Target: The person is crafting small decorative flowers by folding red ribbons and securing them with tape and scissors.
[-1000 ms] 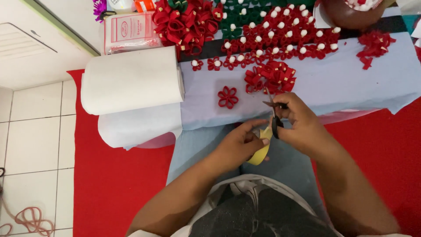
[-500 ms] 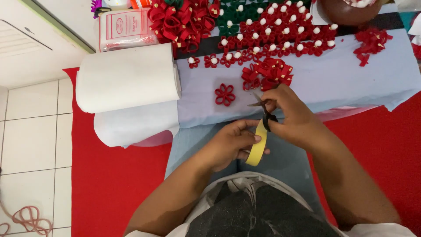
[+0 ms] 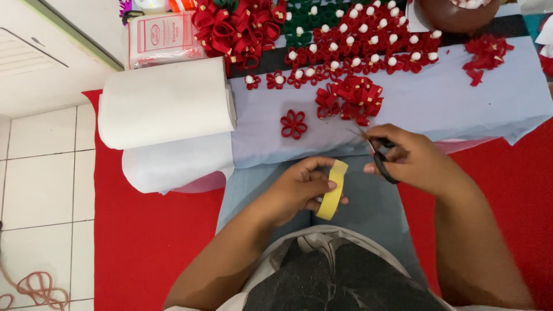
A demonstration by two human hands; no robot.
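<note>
My left hand (image 3: 299,193) was curled round a yellow tape roll (image 3: 332,190), thumb and fingers pinching it on edge above my lap, just below the table edge. My right hand (image 3: 412,158) was closed through the handles of black scissors (image 3: 377,152), blades only slightly apart, tips pointing up-left toward the cloth and holding nothing I could make out. Risks, as I judged them: the roll was pinched lightly and could slip and drop between my knees; the scissor tips sat near the single red ribbon flower (image 3: 294,124) and the loose red ribbon pile (image 3: 348,98), so a careless swing might snag a petal or the cloth; a free tape end could fold back and stick to itself. Surface: a low table under a pale blue cloth (image 3: 449,103), a big white fabric roll (image 3: 164,103) at its left, rows of red flowers with white centres (image 3: 368,43) along the back, a brown bowl (image 3: 455,14) top right. Room: red mat (image 3: 144,247) underfoot, white floor tiles (image 3: 40,173) at far left.
</note>
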